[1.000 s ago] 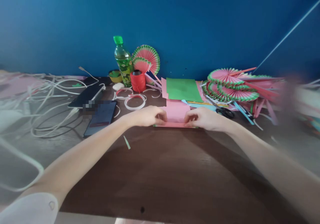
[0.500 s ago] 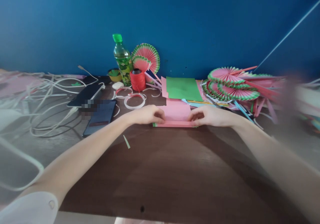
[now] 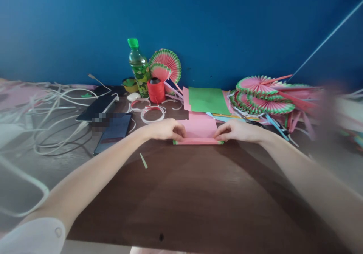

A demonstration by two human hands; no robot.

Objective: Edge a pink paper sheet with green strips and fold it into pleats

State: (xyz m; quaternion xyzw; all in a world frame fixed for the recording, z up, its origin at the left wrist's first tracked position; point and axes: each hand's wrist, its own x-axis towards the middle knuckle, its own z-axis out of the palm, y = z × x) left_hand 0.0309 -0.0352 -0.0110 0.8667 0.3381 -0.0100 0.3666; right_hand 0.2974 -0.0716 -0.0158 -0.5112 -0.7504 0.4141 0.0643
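A pink sheet of paper lies on the dark brown table, its near edge folded into a narrow strip with green at both ends. My left hand pinches the left end of that fold between thumb and fingers. At the right end, my right hand grips the fold in the same way. Just behind the sheet rests a stack of green paper over pink paper. A thin pale paper scrap lies to the left, nearer the table's front edge.
Behind my left hand stand a green-capped bottle, a red spool of string and rolls of white tape. Pleated pink-and-green paper fans are piled at the right. Phones and tangled white cables occupy the left.
Both hands stay at the fold with only slight finger shifts. My right fingers have moved a little, showing more of the green at the right end.
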